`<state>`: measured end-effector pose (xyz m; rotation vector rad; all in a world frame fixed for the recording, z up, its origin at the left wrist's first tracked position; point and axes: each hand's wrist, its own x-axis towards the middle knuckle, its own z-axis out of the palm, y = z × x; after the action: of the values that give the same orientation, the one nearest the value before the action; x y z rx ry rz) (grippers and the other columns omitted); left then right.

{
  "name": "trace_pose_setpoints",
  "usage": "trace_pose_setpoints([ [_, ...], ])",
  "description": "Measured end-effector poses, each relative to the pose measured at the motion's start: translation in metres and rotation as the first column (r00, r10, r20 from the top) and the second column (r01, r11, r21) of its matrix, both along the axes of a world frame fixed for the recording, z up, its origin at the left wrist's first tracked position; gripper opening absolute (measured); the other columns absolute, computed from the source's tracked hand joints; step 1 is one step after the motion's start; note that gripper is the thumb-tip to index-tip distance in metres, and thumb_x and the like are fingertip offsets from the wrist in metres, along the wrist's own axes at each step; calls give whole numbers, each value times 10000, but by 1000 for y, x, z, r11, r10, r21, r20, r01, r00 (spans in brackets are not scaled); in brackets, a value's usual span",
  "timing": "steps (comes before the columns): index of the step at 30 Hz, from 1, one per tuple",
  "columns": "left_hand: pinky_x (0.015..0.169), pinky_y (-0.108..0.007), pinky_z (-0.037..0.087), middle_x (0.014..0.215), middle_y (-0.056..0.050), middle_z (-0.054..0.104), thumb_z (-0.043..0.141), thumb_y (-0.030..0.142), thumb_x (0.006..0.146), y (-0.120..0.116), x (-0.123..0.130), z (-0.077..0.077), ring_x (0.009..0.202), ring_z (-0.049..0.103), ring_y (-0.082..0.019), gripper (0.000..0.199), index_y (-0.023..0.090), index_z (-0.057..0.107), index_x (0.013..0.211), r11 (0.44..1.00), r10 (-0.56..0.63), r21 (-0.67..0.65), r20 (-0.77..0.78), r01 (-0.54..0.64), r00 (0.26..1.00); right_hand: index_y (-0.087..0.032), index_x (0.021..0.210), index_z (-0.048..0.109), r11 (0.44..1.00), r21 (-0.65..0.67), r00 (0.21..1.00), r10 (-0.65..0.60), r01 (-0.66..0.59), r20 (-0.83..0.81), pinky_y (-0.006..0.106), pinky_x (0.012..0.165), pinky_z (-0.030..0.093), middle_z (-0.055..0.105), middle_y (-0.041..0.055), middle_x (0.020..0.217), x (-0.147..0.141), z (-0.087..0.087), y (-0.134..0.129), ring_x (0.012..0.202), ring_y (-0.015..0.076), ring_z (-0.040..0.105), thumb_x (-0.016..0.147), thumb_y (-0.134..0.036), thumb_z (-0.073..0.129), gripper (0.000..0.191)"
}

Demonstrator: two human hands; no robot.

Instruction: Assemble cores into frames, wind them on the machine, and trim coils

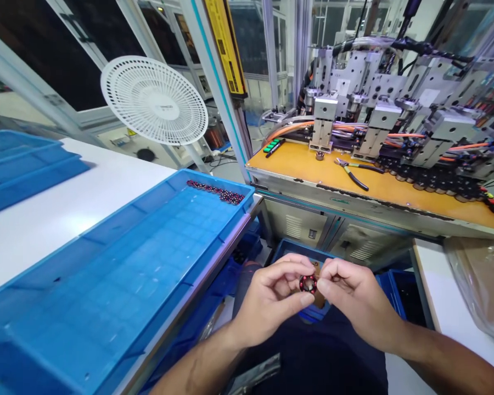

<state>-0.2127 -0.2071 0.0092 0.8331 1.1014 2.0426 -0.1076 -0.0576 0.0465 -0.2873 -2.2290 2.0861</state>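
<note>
Over my lap, my left hand (274,296) grips a small ring-shaped motor stator (308,283), black with red spots around its open centre. Its thumb lies along the lower edge and its fingers along the top. At the ring's right side, my right hand (352,293) is closed in a pinch, thumb against forefinger. Whatever sits between those right fingertips is too small to make out. Similar black-and-red stators (231,197) lie in rows at the far end of the long blue tray (107,263) on my left.
An orange-topped bench (284,164) ahead carries a machine (379,115), pliers (354,173), a single small round part (320,156) and a row of dark parts (436,178). A white fan (154,101) stands behind the tray. Plastic-wrapped cardboard (481,274) lies at right.
</note>
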Motion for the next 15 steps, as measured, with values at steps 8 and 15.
trace_pose_setpoints([
  [8, 744, -202, 536, 1042, -51, 665, 793, 87, 729, -3, 0, 0, 799, 641, -89, 314, 221, 749, 1010, 994, -93, -47, 54, 95, 994, -165, 785, 585, 988, 13, 980, 149, -152, 132, 238, 622, 354, 518, -18, 730, 7, 8, 25, 668, 103, 442, 891, -467, 620, 322],
  [15, 728, -198, 517, 1036, -65, 689, 803, 99, 717, -6, -1, 1, 797, 635, -98, 287, 203, 768, 982, 981, -129, -142, 53, 135, 990, -163, 714, 565, 983, 70, 969, 153, -169, 196, 233, 591, 334, 490, -35, 663, 7, 11, 35, 629, 93, 407, 893, -409, 630, 311],
])
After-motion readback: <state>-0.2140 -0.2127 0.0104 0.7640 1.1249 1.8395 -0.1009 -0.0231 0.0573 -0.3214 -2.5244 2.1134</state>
